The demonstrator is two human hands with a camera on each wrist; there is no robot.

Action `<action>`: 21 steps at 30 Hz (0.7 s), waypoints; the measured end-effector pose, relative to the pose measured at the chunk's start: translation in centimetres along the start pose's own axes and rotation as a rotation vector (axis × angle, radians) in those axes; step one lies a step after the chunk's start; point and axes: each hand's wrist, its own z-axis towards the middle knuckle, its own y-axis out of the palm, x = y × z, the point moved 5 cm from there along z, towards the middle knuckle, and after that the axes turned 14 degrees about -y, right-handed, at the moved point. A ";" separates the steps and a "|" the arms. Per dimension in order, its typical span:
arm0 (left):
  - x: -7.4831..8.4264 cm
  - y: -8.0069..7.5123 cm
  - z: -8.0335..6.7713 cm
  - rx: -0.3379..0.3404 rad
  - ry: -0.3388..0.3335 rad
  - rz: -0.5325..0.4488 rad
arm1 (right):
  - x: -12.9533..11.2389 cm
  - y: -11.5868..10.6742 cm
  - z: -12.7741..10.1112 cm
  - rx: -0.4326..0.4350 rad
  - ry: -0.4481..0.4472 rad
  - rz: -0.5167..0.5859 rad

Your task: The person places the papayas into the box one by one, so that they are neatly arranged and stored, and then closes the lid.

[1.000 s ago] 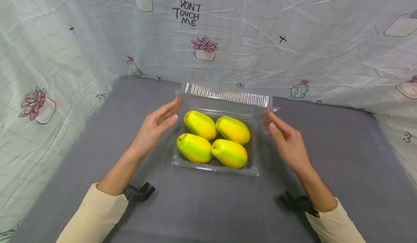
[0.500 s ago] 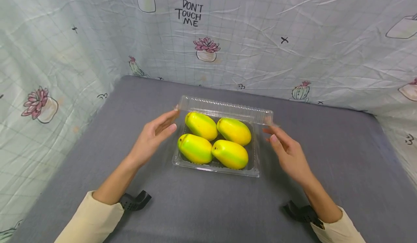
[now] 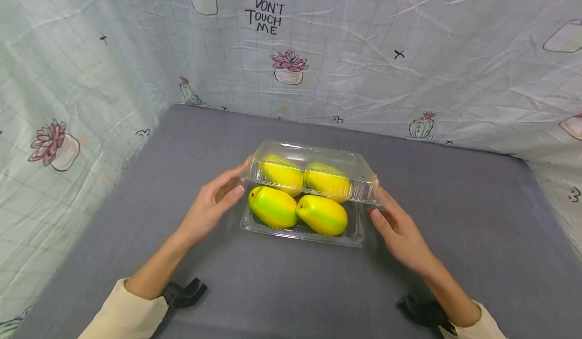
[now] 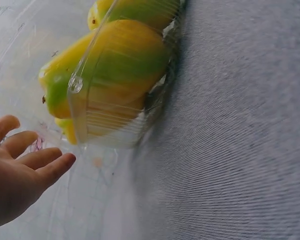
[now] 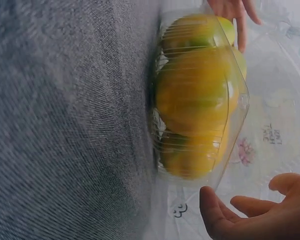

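Observation:
Several yellow-green mangoes (image 3: 273, 207) lie in two rows in a clear plastic clamshell box (image 3: 300, 236). Its hinged lid (image 3: 313, 151) is tilted forward over the back row; the front row is uncovered. My left hand (image 3: 205, 206) is at the lid's left end, fingertips right at its edge and thumb apart. At the other end, my right hand (image 3: 402, 233) has its fingertips against the lid's right corner, thumb held lower. Both wrist views show loosely extended fingers beside the box, in the left wrist view the left hand (image 4: 20, 172), in the right wrist view the right hand (image 5: 262, 212).
The box stands on a grey cloth-covered table (image 3: 282, 288). A pale curtain (image 3: 345, 51) printed with plants and lettering hangs behind and along the left. Black wrist mounts (image 3: 185, 292) sit at both cream sleeves (image 3: 127, 311).
The lid has swung from standing up at the back down and forward over the rear mangoes. Both hands have come toward the person along with it. The box base has stayed put.

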 end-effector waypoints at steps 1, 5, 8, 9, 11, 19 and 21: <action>0.3 0.1 -0.2 0.004 0.001 0.008 | 0.0 0.1 -0.1 -0.001 0.007 -0.003; 1.0 0.4 -0.6 0.027 0.012 0.015 | 0.1 0.4 -0.4 -0.005 0.010 -0.001; 0.7 0.6 -0.6 0.050 0.034 -0.023 | 0.1 0.6 -0.6 -0.004 0.006 -0.003; 0.5 0.6 -0.5 0.062 0.038 -0.043 | 0.2 0.7 -0.7 -0.005 0.009 -0.006; -0.3 0.6 -0.4 0.086 0.049 -0.085 | 0.2 1.0 -0.8 -0.007 0.019 -0.011; -2.1 0.5 0.1 0.193 0.111 -0.156 | 0.2 2.1 -0.9 -0.015 0.040 0.089; -2.2 0.5 0.1 0.207 0.120 -0.153 | 0.2 2.2 -0.9 -0.014 0.043 0.130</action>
